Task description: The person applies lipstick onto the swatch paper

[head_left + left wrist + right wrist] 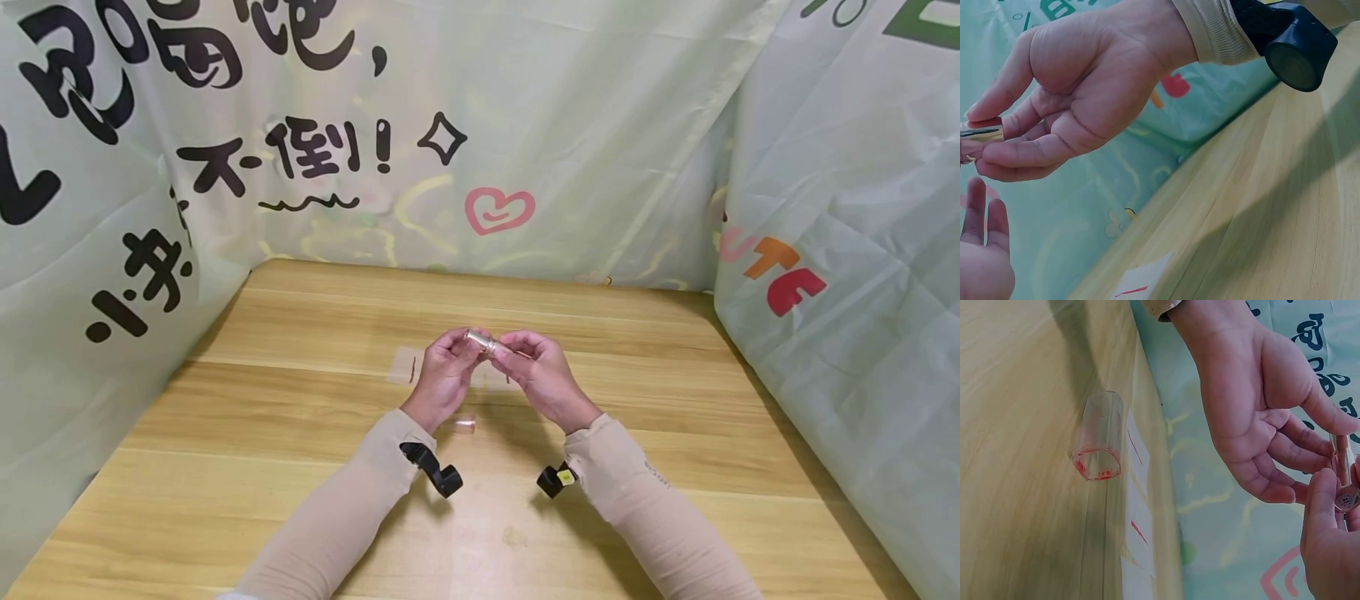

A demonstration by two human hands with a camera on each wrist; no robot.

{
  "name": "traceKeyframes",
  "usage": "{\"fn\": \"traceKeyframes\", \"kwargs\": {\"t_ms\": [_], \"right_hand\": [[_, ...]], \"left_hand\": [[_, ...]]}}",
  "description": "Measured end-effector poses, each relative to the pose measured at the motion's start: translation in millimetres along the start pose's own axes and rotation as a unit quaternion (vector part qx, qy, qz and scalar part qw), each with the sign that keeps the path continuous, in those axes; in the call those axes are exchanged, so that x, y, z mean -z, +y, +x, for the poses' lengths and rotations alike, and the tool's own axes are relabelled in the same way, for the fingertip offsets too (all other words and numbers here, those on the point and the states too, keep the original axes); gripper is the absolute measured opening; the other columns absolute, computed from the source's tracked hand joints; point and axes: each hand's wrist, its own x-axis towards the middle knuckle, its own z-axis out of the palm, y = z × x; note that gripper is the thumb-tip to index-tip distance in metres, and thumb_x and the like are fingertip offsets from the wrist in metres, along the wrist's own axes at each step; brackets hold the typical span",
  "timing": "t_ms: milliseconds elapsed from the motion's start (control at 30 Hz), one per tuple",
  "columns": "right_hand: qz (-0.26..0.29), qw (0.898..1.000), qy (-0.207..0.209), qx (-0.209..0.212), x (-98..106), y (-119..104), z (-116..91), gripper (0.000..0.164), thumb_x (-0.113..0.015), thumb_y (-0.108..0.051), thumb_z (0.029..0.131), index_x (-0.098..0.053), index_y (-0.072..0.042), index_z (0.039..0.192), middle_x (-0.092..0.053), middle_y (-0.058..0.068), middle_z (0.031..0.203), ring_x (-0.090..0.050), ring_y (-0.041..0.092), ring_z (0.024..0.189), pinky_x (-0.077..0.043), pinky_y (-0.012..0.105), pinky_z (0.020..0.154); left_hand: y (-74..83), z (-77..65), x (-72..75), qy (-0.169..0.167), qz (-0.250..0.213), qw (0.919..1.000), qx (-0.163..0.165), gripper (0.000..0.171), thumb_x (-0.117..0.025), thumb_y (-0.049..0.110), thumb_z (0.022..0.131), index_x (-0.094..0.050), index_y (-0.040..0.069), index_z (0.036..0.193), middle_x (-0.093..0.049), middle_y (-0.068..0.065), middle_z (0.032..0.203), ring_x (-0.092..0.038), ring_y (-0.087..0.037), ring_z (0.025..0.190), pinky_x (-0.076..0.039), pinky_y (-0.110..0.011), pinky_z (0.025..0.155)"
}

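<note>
Both hands hold one shiny, rose-gold lipstick tube (482,341) above the table. My left hand (442,383) pinches its left part with thumb and fingers. My right hand (549,379) grips the other part, its fingers curled round it. In the right wrist view, the round end of the lipstick tube (1347,499) shows a small printed label. Whether the lipstick bullet is raised cannot be seen. On the table below lies a clear cap (1099,428) on its side, with red smears round its open rim.
White paper (400,367) with short red strokes lies on the wooden table (637,500) beyond the cap, partly hidden by the hands. Printed cloth (600,150) hangs behind the table and at both sides. Each wrist wears a black camera mount (435,471).
</note>
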Motion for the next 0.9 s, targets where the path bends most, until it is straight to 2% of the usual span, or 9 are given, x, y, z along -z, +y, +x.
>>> {"fn": "traceKeyframes", "kwargs": {"t_ms": [167, 267, 400, 500, 633, 733, 900], "right_hand": [[0.002, 1.000, 0.001, -0.002, 2.0, -1.9, 0.1, 0.021, -0.053, 0.015, 0.091, -0.062, -0.004, 0.093, -0.059, 0.008, 0.094, -0.063, 0.015, 0.086, -0.054, 0.025, 0.084], [0.007, 1.000, -0.002, -0.005, 4.3, -2.5, 0.6, 0.021, -0.054, 0.014, 0.091, -0.063, -0.005, 0.093, -0.061, 0.008, 0.095, -0.064, 0.016, 0.087, -0.053, 0.026, 0.085], [0.010, 1.000, 0.000, -0.008, 7.6, -3.2, 0.1, 0.022, -0.054, 0.014, 0.091, -0.063, -0.005, 0.093, -0.061, 0.009, 0.095, -0.064, 0.017, 0.088, -0.053, 0.026, 0.085], [0.011, 1.000, 0.005, -0.009, 9.9, -3.8, -1.1, 0.023, -0.054, 0.015, 0.091, -0.063, -0.006, 0.092, -0.062, 0.008, 0.095, -0.064, 0.017, 0.087, -0.053, 0.027, 0.085], [0.011, 1.000, 0.013, -0.009, 13.6, -3.6, -2.6, 0.023, -0.054, 0.015, 0.090, -0.063, -0.006, 0.093, -0.062, 0.008, 0.094, -0.065, 0.017, 0.086, -0.053, 0.028, 0.086], [0.013, 1.000, 0.016, -0.007, 16.8, -2.9, -3.8, 0.023, -0.054, 0.015, 0.091, -0.063, -0.006, 0.092, -0.063, 0.007, 0.094, -0.065, 0.017, 0.086, -0.053, 0.028, 0.086], [0.020, 1.000, 0.017, -0.003, 23.5, -1.6, -6.7, 0.023, -0.054, 0.015, 0.091, -0.064, -0.006, 0.090, -0.063, 0.007, 0.093, -0.066, 0.017, 0.087, -0.054, 0.027, 0.084]], "left_hand": [[1.7, -0.2, 0.3, -0.014, -0.009, 0.9998, 0.013, 0.030, -0.078, 0.026, 0.073, -0.069, 0.012, 0.098, -0.071, -0.003, 0.101, -0.066, -0.013, 0.093, -0.050, -0.029, 0.090], [4.0, -0.4, 0.8, -0.020, -0.015, 0.9993, 0.027, 0.027, -0.076, 0.023, 0.079, -0.068, 0.011, 0.102, -0.069, -0.003, 0.104, -0.064, -0.013, 0.096, -0.049, -0.030, 0.093], [8.1, -0.8, 2.2, -0.029, -0.012, 0.9987, 0.039, 0.013, -0.065, 0.013, 0.093, -0.067, 0.012, 0.106, -0.066, -0.003, 0.106, -0.061, -0.014, 0.100, -0.047, -0.032, 0.093], [11.6, -1.2, 3.5, -0.035, -0.003, 0.9984, 0.044, 0.015, -0.055, 0.006, 0.098, -0.064, 0.011, 0.109, -0.064, -0.004, 0.109, -0.060, -0.015, 0.103, -0.046, -0.034, 0.095], [15.4, -1.2, 6.5, -0.037, 0.011, 0.9981, 0.049, 0.018, -0.048, 0.002, 0.099, -0.059, 0.007, 0.113, -0.063, -0.004, 0.111, -0.058, -0.019, 0.106, -0.045, -0.036, 0.095], [17.5, -1.6, 9.5, -0.037, 0.019, 0.9978, 0.053, 0.020, -0.048, 0.002, 0.099, -0.054, 0.003, 0.118, -0.064, -0.005, 0.112, -0.057, -0.022, 0.109, -0.046, -0.037, 0.096], [21.2, -3.6, 14.2, -0.035, 0.038, 0.9967, 0.062, 0.030, -0.046, 0.001, 0.099, -0.043, -0.009, 0.128, -0.065, -0.006, 0.112, -0.059, -0.022, 0.107, -0.048, -0.035, 0.093]]}}
